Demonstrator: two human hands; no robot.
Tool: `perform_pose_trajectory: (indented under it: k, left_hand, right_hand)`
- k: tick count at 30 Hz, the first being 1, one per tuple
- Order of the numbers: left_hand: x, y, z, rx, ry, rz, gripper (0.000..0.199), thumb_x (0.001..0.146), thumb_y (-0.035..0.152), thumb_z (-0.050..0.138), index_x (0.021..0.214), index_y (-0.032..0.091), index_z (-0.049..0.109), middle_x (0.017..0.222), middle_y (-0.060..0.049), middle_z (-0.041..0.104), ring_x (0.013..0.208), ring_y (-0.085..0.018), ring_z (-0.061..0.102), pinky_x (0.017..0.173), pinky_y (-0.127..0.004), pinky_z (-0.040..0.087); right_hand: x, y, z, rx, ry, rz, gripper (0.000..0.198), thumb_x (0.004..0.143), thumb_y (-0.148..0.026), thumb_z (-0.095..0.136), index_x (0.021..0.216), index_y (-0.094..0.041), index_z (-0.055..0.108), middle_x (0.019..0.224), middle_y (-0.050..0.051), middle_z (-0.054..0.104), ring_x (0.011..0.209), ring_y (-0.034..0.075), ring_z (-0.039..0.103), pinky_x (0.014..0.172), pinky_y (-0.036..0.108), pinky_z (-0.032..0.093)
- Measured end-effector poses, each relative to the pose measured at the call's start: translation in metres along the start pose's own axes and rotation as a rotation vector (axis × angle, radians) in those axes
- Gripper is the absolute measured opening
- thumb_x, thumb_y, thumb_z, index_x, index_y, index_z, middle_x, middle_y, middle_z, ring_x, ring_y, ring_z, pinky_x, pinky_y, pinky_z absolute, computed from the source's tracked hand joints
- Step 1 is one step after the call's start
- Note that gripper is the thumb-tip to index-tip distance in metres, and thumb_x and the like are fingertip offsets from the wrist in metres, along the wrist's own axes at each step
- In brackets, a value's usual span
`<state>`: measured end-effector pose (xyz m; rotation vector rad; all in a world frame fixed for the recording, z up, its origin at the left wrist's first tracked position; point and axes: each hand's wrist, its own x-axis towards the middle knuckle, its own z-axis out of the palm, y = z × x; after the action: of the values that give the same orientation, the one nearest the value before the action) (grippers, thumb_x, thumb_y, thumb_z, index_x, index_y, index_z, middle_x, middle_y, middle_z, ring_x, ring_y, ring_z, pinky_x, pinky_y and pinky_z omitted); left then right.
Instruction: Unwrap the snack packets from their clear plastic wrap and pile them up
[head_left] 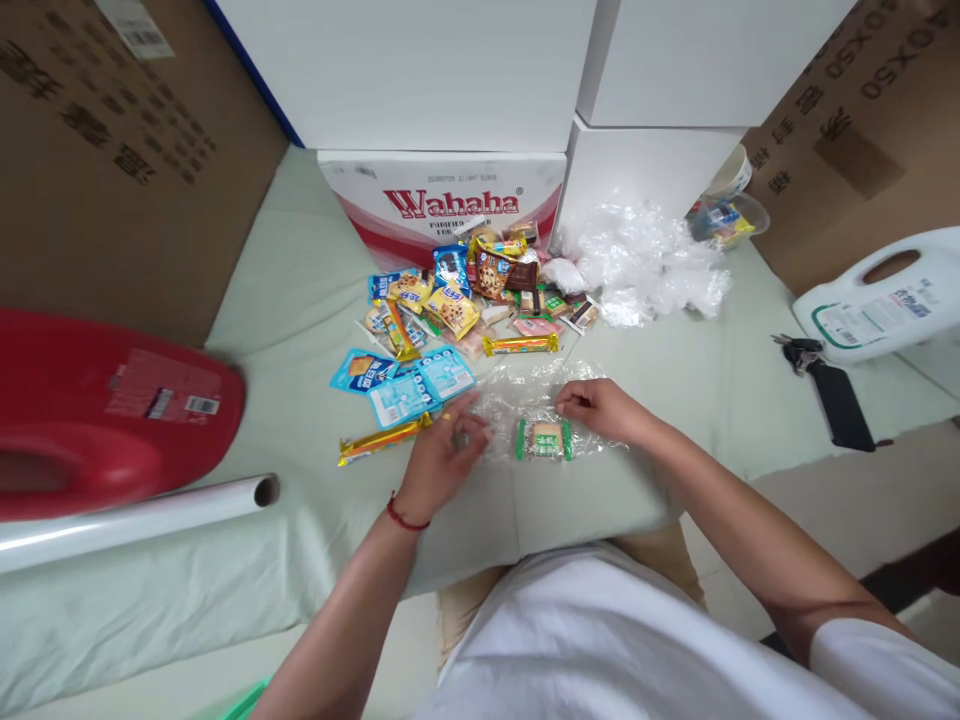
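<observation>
A clear plastic bag (504,400) lies spread on the cloth between my hands. A green-and-clear snack packet (545,439) rests on it, level. My right hand (596,408) has its fingers closed at the bag's right side, pinching the film. On the other side, my left hand (446,455) is at the bag's left edge with its fingers bent and apart, beside the light-blue packets (422,388). Close to its fingertips lies a yellow snack bar (382,440). Past both hands sits a heap of wrapped snacks (457,310), with another yellow bar (521,345) in front.
Crumpled clear bags (637,265) are piled at the back right, beside a white Wahaha carton (450,195). A red jug (112,410) and a white roll (150,518) lie left. At right are a white jug (885,295), a black phone (841,402) and keys (799,352).
</observation>
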<state>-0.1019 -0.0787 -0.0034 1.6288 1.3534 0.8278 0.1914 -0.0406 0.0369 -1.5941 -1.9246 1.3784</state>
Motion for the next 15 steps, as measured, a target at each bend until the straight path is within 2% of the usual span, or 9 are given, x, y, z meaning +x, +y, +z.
perform_pose_trajectory:
  k: [2,4,7,10,12,15]
  left_hand:
    - [0.003,-0.003,0.007,0.073,0.083,-0.089,0.039,0.094,0.046,0.057,0.118,0.018,0.069,0.072,0.0,0.07,0.073,-0.021,0.071,0.074,-0.034,0.056]
    - [0.005,-0.004,0.012,0.212,0.165,-0.09,0.034,0.093,0.043,0.056,0.113,0.019,0.07,0.069,0.001,0.066,0.069,-0.02,0.066,0.069,-0.034,0.053]
    - [0.005,-0.001,0.017,0.472,0.319,0.05,0.036,0.091,0.036,0.059,0.12,0.018,0.069,0.084,-0.006,0.068,0.089,-0.028,0.066,0.083,-0.042,0.054]
    - [0.0,0.004,0.021,0.654,0.466,0.195,0.039,0.094,0.032,0.059,0.128,0.016,0.068,0.108,-0.016,0.068,0.112,-0.034,0.062,0.1,-0.052,0.049]
    - [-0.003,0.007,0.022,0.707,0.461,0.303,0.033,0.097,0.026,0.057,0.127,0.024,0.071,0.12,-0.015,0.068,0.126,-0.034,0.058,0.111,-0.055,0.042]
    - [-0.004,0.009,0.024,0.725,0.278,0.474,0.039,0.099,0.014,0.053,0.122,0.038,0.073,0.14,-0.004,0.066,0.147,-0.029,0.044,0.125,-0.059,0.024]
  right_hand:
    - [0.003,0.009,-0.002,0.031,-0.002,0.001,0.028,0.085,-0.044,0.063,0.09,-0.017,0.07,0.069,-0.003,0.056,0.064,0.013,0.047,0.062,0.025,0.036]
    - [0.006,0.016,-0.005,0.041,-0.005,0.0,0.028,0.084,-0.043,0.064,0.09,-0.017,0.07,0.071,-0.003,0.058,0.065,0.013,0.049,0.063,0.025,0.037]
    - [0.006,0.019,-0.01,-0.027,0.019,-0.012,0.023,0.087,-0.038,0.062,0.091,-0.016,0.07,0.074,-0.001,0.062,0.067,0.014,0.052,0.066,0.026,0.039]
    - [0.008,0.01,-0.016,-0.209,0.185,-0.067,0.019,0.091,-0.028,0.057,0.095,-0.016,0.072,0.084,0.004,0.068,0.075,0.016,0.057,0.073,0.028,0.042]
    - [0.014,0.0,-0.02,-0.362,0.294,-0.145,0.02,0.093,-0.025,0.057,0.101,-0.017,0.073,0.093,0.007,0.07,0.087,0.021,0.058,0.081,0.032,0.044]
    - [0.032,-0.014,-0.02,-0.568,0.286,-0.239,0.025,0.094,-0.027,0.062,0.114,-0.017,0.073,0.107,0.012,0.07,0.106,0.029,0.055,0.094,0.038,0.044]
